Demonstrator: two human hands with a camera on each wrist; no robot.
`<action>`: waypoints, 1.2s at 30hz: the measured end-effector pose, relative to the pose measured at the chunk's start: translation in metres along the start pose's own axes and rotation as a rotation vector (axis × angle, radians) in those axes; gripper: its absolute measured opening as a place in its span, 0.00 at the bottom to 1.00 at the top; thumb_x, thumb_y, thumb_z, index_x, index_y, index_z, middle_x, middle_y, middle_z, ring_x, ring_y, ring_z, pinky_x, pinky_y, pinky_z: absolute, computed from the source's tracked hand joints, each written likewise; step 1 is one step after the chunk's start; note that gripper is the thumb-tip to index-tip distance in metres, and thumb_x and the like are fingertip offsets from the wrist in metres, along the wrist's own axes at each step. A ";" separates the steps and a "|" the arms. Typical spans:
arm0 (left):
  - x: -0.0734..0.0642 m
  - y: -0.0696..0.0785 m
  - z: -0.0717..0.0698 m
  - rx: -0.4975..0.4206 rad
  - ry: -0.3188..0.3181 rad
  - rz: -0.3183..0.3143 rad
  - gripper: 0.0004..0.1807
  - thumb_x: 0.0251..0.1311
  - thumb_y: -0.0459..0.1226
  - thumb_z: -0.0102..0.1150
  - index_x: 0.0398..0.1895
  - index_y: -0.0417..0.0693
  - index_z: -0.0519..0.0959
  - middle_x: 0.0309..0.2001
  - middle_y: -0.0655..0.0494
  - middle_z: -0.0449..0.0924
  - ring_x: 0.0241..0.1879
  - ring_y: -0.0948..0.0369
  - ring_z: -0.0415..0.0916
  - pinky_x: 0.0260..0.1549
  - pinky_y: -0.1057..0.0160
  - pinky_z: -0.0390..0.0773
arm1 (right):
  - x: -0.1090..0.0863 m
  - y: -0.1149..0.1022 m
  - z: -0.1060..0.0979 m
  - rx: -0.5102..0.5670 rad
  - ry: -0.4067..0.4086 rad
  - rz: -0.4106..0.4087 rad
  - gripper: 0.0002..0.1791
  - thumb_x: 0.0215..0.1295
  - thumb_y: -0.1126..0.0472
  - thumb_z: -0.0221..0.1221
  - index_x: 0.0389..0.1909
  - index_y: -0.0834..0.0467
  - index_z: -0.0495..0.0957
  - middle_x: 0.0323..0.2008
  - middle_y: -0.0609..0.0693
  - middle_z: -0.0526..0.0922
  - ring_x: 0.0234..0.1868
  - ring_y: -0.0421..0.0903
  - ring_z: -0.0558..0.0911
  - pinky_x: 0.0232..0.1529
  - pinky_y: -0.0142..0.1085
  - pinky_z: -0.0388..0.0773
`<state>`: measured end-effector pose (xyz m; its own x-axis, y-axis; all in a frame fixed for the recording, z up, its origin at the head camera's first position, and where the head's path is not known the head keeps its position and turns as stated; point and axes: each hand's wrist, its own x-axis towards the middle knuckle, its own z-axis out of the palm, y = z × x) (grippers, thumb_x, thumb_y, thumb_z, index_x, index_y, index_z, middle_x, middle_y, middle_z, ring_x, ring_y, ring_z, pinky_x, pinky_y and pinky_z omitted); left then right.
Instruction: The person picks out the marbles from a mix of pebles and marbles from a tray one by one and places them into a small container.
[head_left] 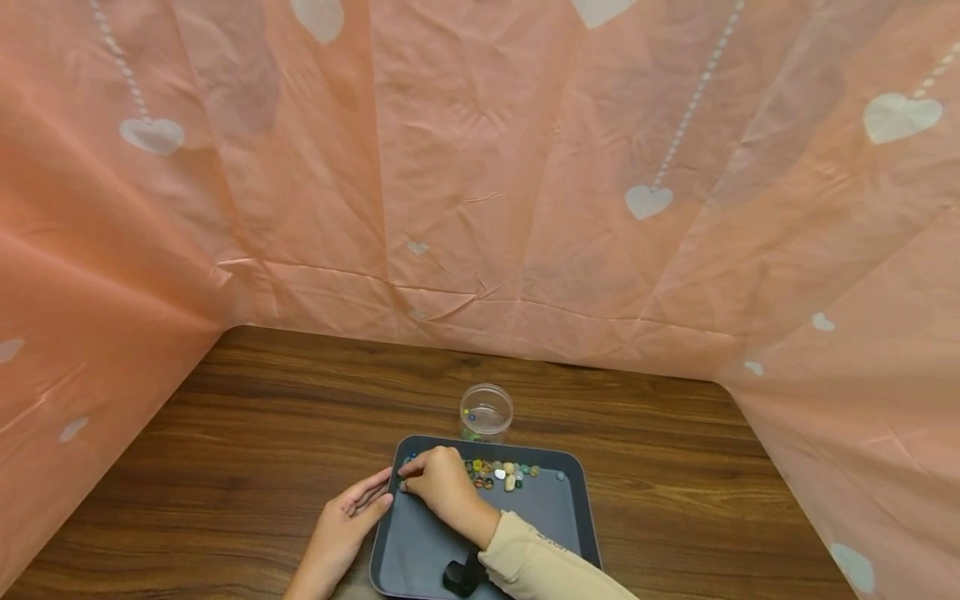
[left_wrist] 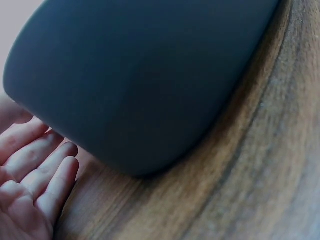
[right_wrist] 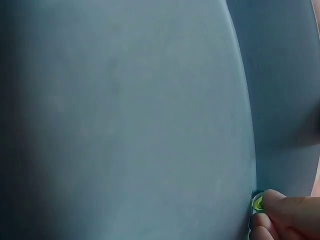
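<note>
A dark grey rectangular tray (head_left: 480,533) holds glass marbles and pebbles along its far side. My right hand (head_left: 446,487) reaches into its far left corner. There, thumb and finger pinch a clear marble with a yellow-green swirl (right_wrist: 258,202), close against the side wall. Outside the left wall, my left hand (head_left: 341,525) rests at the rim, thumb near the edge. Its fingers (left_wrist: 60,180) lie extended beside the tray's outer wall in the left wrist view. A few blue and green marbles near the right fingertips are partly hidden.
Behind the tray stands a clear round jar (head_left: 487,412) with a few marbles inside. Mixed marbles and pale pebbles (head_left: 509,482) lie in the tray's far half. A black wrist camera (head_left: 460,577) hangs under the right wrist. Pink curtains (head_left: 480,167) enclose the wooden table (head_left: 247,450).
</note>
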<state>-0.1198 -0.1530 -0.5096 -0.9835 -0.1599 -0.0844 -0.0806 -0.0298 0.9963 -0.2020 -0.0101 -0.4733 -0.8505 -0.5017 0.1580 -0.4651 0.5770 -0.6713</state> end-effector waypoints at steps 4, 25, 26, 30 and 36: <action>0.000 0.000 0.000 0.006 -0.005 0.025 0.23 0.58 0.39 0.60 0.57 0.42 0.74 0.57 0.46 0.75 0.57 0.58 0.73 0.49 0.75 0.74 | 0.001 0.001 -0.002 0.016 0.003 -0.004 0.05 0.46 0.65 0.70 0.26 0.55 0.87 0.26 0.46 0.87 0.28 0.32 0.82 0.24 0.20 0.74; 0.001 -0.001 0.002 -0.022 0.019 0.037 0.22 0.56 0.34 0.62 0.55 0.40 0.75 0.54 0.45 0.77 0.54 0.58 0.75 0.46 0.76 0.75 | 0.009 0.021 -0.073 0.858 0.075 0.397 0.16 0.53 0.68 0.65 0.43 0.72 0.79 0.36 0.57 0.86 0.38 0.45 0.85 0.47 0.42 0.79; 0.001 -0.001 0.002 -0.023 0.020 0.037 0.22 0.56 0.35 0.62 0.55 0.40 0.75 0.54 0.44 0.77 0.54 0.58 0.75 0.46 0.76 0.75 | 0.009 0.023 -0.076 0.862 0.090 0.399 0.17 0.53 0.67 0.65 0.43 0.72 0.79 0.37 0.57 0.86 0.39 0.46 0.85 0.47 0.42 0.79; 0.001 -0.001 0.002 -0.014 0.017 0.037 0.23 0.56 0.36 0.62 0.56 0.41 0.75 0.55 0.45 0.76 0.55 0.57 0.75 0.46 0.77 0.74 | 0.011 0.028 -0.088 0.860 0.151 0.436 0.18 0.51 0.66 0.67 0.43 0.70 0.80 0.35 0.54 0.86 0.40 0.47 0.85 0.48 0.43 0.79; 0.001 -0.001 0.002 -0.017 0.017 0.037 0.23 0.56 0.36 0.62 0.55 0.41 0.75 0.55 0.45 0.76 0.56 0.56 0.74 0.47 0.77 0.74 | 0.013 0.035 -0.098 0.826 0.213 0.472 0.15 0.49 0.66 0.68 0.40 0.67 0.82 0.32 0.52 0.86 0.34 0.42 0.85 0.41 0.37 0.82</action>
<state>-0.1207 -0.1512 -0.5104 -0.9828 -0.1782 -0.0476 -0.0410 -0.0407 0.9983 -0.2529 0.0666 -0.4240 -0.9696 -0.1610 -0.1841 0.1843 0.0138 -0.9828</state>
